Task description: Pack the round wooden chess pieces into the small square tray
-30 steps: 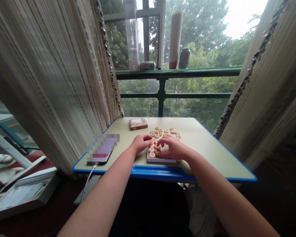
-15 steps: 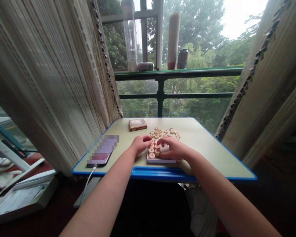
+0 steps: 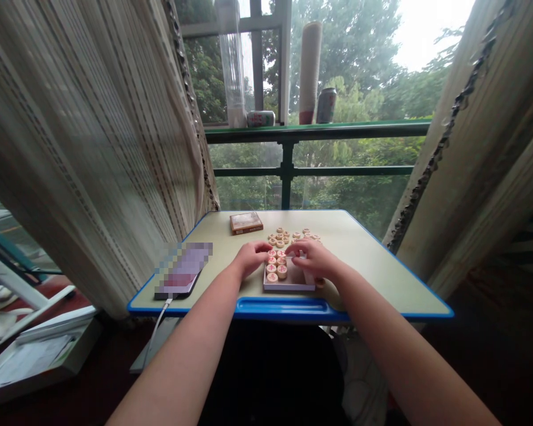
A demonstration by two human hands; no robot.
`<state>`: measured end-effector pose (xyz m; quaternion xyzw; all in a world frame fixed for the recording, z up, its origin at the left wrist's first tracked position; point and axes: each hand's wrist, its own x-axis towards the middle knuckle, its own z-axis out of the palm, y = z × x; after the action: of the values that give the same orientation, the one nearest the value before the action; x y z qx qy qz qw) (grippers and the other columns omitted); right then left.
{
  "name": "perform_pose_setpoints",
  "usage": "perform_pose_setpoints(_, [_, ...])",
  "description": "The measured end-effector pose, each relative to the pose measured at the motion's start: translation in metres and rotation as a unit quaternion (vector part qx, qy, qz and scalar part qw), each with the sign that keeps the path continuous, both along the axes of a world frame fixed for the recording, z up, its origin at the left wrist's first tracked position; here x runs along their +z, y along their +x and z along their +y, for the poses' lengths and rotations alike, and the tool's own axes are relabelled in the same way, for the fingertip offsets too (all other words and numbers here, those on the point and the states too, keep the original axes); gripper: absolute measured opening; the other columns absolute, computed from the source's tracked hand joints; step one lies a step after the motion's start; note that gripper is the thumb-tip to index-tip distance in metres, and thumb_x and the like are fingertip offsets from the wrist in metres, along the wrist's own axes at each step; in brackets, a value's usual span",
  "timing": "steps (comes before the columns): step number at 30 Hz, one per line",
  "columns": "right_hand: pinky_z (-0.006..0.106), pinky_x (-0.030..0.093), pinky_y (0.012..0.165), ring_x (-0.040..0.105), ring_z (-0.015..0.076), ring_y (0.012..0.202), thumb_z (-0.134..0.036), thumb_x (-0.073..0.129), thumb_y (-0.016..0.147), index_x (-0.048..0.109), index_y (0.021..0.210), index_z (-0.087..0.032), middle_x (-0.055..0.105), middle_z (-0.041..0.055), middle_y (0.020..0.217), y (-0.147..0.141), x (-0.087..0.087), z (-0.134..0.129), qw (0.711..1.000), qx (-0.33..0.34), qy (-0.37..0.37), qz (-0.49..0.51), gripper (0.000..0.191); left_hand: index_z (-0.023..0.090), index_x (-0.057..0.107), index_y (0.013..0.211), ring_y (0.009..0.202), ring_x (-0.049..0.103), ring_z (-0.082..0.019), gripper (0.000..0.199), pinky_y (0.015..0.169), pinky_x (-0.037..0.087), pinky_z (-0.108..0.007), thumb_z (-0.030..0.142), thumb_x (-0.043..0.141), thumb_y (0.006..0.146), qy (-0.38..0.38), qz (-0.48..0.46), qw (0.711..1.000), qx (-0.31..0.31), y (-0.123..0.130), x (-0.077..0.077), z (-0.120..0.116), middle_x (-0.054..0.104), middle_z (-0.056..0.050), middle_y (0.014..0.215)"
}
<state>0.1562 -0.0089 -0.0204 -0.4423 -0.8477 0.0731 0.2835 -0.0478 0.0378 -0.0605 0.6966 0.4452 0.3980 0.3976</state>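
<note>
A shallow white box (image 3: 289,287) sits near the table's front edge. Round wooden Chinese chess pieces (image 3: 272,268) with red characters fill its left part in two columns; bare floor shows on its right. My left hand (image 3: 251,259) rests at the box's left edge, fingers loosely curved by the pieces and holding nothing that I can see. Above the right half of the box hovers my right hand (image 3: 314,258), fingers apart near the upper pieces, with no piece visible in it. Another piece (image 3: 320,283) lies outside the box under my right wrist.
More loose pieces (image 3: 280,235) lie beyond the box, some hidden behind my right hand. A flat brown box (image 3: 246,223) is at the back left. On the left, a phone (image 3: 184,272) has a white cable (image 3: 160,322). A blue tray (image 3: 282,306) lines the front edge.
A piece that was between my right fingers is no longer seen there, and those fingers have moved slightly up. My left hand has stayed by the box.
</note>
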Motion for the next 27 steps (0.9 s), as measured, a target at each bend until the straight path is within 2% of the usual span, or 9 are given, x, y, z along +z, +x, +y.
perform_pose_setpoints(5, [0.029,0.041,0.072,0.052,0.0152,0.069,-0.01,0.052,0.069,0.069,0.075,-0.019,0.061,0.0018,0.068,0.007,-0.001,0.007,0.995,-0.075,0.063,0.033,0.02,0.012,0.07,0.086,0.088,0.062,-0.022,0.031,0.086,0.047,-0.034,0.01,0.058,0.058,-0.015,-0.02,1.0,-0.01,0.001,-0.001,0.0,0.07,-0.007,0.087])
perform_pose_setpoints(8, [0.028,0.042,0.076,0.055,0.0159,0.074,-0.013,0.051,0.071,0.069,0.077,-0.02,0.062,0.0026,0.073,0.015,-0.001,0.011,0.986,-0.148,0.063,0.053,0.021,0.013,0.07,0.085,0.089,0.062,-0.022,0.03,0.087,0.047,-0.034,0.011,0.056,0.059,-0.022,-0.022,0.999,-0.006,0.001,0.0,-0.001,0.07,-0.007,0.088])
perform_pose_setpoints(11, [0.026,0.043,0.074,0.057,0.015,0.074,-0.015,0.05,0.072,0.07,0.084,-0.02,0.063,0.0027,0.076,0.027,0.001,0.011,0.974,-0.218,0.02,0.067,0.023,0.013,0.07,0.085,0.092,0.062,-0.023,0.03,0.089,0.046,-0.035,0.012,0.054,0.059,-0.023,-0.018,1.0,-0.001,0.001,0.001,-0.002,0.07,-0.008,0.09])
perform_pose_setpoints(16, [0.025,0.042,0.067,0.059,0.0145,0.072,-0.021,0.051,0.075,0.07,0.09,-0.018,0.066,0.0039,0.081,0.05,0.001,-0.004,0.952,-0.287,-0.07,0.078,0.025,0.014,0.07,0.087,0.095,0.061,-0.023,0.03,0.091,0.045,-0.035,0.018,0.056,0.061,-0.009,-0.011,1.0,0.002,0.002,0.0,-0.002,0.07,-0.007,0.094])
perform_pose_setpoints(21, [0.025,0.044,0.07,0.06,0.016,0.076,-0.023,0.057,0.069,0.071,0.086,-0.018,0.067,0.0041,0.081,0.058,-0.011,-0.022,0.959,-0.276,-0.047,0.052,0.023,0.014,0.069,0.086,0.093,0.062,-0.023,0.029,0.09,0.045,-0.035,0.021,0.056,0.061,-0.004,-0.023,1.0,0.004,0.002,-0.001,-0.004,0.07,-0.007,0.092])
perform_pose_setpoints(27, [0.03,0.046,0.072,0.061,0.0182,0.077,-0.023,0.061,0.066,0.07,0.077,-0.019,0.069,0.005,0.082,0.056,-0.023,-0.021,0.966,-0.247,-0.071,0.038,0.014,0.014,0.069,0.089,0.094,0.062,-0.024,0.032,0.089,0.046,-0.035,0.022,0.057,0.061,-0.003,-0.016,1.0,0.0,0.0,-0.001,-0.004,0.07,-0.008,0.094])
